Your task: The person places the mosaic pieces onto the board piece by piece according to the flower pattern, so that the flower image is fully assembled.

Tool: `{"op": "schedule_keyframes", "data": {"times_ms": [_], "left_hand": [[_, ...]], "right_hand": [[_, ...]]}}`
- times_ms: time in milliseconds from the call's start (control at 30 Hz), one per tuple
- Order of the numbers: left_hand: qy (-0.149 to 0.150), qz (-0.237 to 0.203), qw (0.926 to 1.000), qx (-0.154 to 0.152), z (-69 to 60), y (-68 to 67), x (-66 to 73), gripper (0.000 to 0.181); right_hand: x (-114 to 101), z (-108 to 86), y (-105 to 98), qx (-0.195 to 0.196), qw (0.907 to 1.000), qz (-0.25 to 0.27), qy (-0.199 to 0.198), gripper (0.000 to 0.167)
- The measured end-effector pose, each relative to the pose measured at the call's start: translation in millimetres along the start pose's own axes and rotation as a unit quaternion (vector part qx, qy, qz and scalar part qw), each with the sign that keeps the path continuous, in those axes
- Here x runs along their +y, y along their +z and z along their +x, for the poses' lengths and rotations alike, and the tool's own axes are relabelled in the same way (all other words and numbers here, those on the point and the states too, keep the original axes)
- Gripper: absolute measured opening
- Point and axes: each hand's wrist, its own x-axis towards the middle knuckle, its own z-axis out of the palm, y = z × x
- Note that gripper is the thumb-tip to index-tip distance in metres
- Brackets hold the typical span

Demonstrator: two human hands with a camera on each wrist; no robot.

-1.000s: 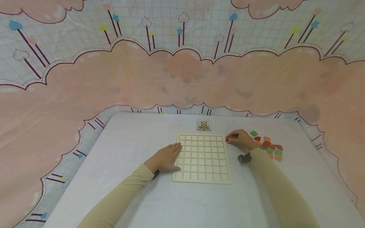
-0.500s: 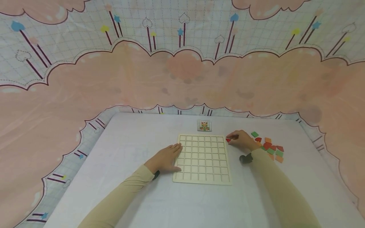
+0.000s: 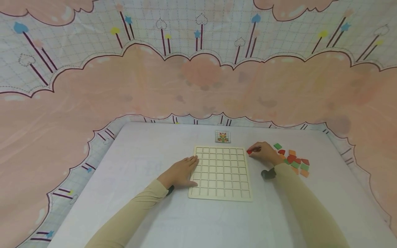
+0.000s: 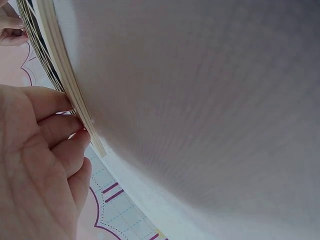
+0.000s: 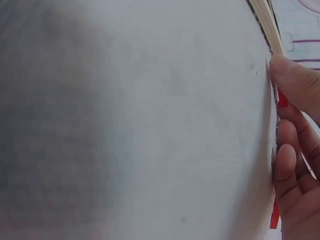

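Observation:
A pale wooden board (image 3: 220, 174) with a grid of square recesses lies flat on the table. My left hand (image 3: 180, 173) rests on its left edge, fingers extended and thumb spread. In the left wrist view, the fingertips touch the board's edge (image 4: 75, 95). Just off the board's upper right corner, my right hand (image 3: 265, 154) pinches a small red tile (image 3: 249, 152) between thumb and fingers. Part of that red tile (image 5: 283, 99) shows below the thumb in the right wrist view; the fingers hide the rest.
Several red, green and orange tiles (image 3: 295, 164) lie loose to the right of my right hand. A small pattern card (image 3: 223, 136) with a flower picture lies behind the board. The white table (image 3: 139, 144) meets a patterned cloth (image 3: 155, 82) at its back edge.
The red tile has turned slightly in my right fingers and shows less of its face. My left hand stays on the board's edge. The whole head view shifts a little.

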Motion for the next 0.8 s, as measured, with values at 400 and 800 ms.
{"op": "schedule_keyframes", "data": {"times_ms": [400, 800], "left_hand": [[0.000, 0.003, 1.0000, -0.004, -1.7, -1.2, 0.5, 0.096], [-0.005, -0.003, 1.0000, -0.005, -0.4, -1.1, 0.8, 0.096]], "right_hand": [[-25.6, 2.2, 4.7, 0.003, 0.9960, 0.066, -0.059, 0.029], [-60.5, 24.7, 31.1, -0.030, 0.9889, 0.107, -0.098, 0.026]]}}
